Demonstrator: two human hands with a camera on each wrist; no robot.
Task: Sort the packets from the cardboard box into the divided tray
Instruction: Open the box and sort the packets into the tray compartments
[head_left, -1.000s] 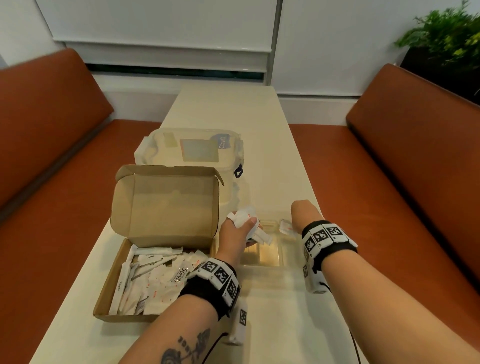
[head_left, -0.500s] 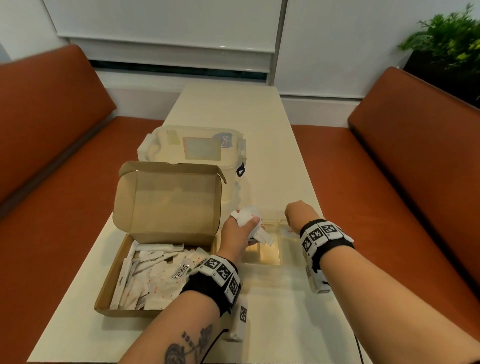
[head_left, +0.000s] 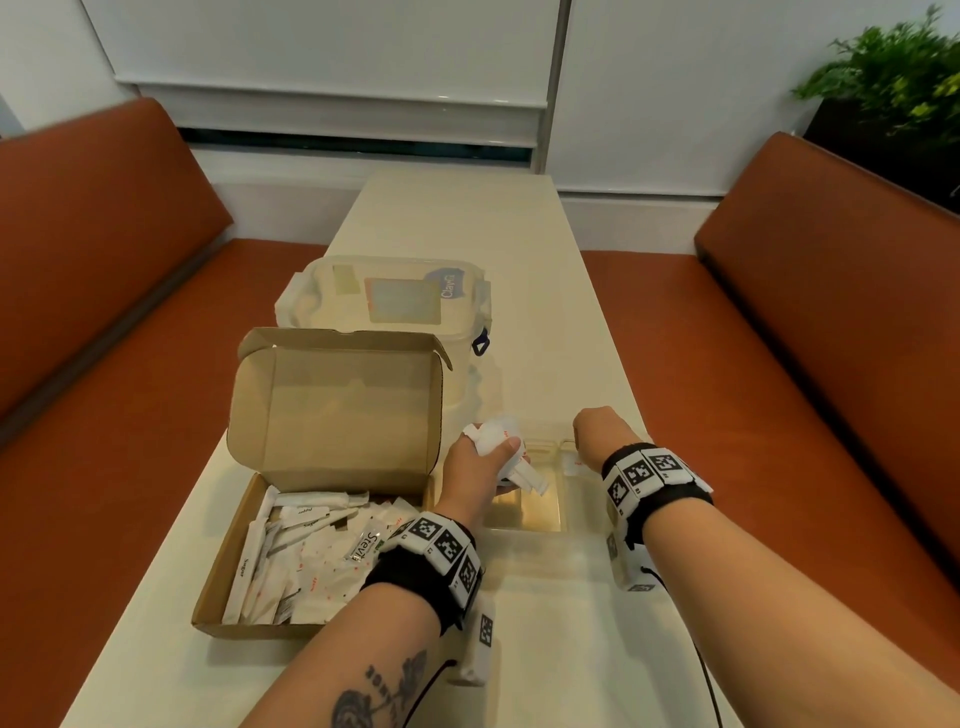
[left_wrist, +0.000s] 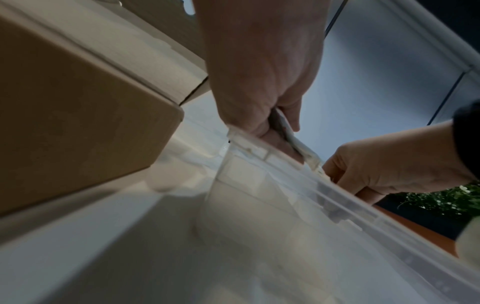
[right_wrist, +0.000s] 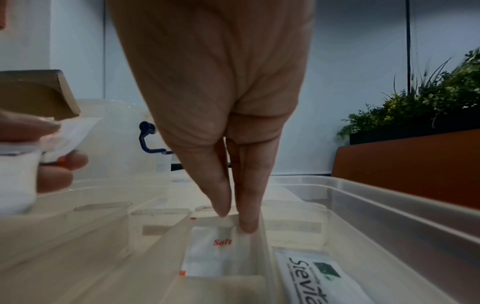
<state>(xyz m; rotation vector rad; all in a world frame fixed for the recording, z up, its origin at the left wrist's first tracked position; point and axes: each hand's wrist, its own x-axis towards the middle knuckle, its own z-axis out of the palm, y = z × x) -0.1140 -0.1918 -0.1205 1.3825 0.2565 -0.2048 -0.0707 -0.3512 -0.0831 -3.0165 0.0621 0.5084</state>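
Salt packet (right_wrist: 221, 246) beside Stevia packet (right_wrist: 311, 275) in tray (right_wrist: 389, 222).

cardboard box (head_left: 317, 525): left on the table (head_left: 467, 228), packets (head_left: 311, 561) inside
divided tray (head_left: 540, 525): just right of box
lidded container (head_left: 384, 296): behind box
salt packet (right_wrist: 218, 253): in a tray compartment; Stevia packet (right_wrist: 311, 275) in the compartment to its right

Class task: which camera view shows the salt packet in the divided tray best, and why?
The right wrist view: the salt packet lies in a compartment of the divided tray with its red "Salt" print readable, the right hand touching it. The head view shows only a white sliver; the left wrist view hides it.
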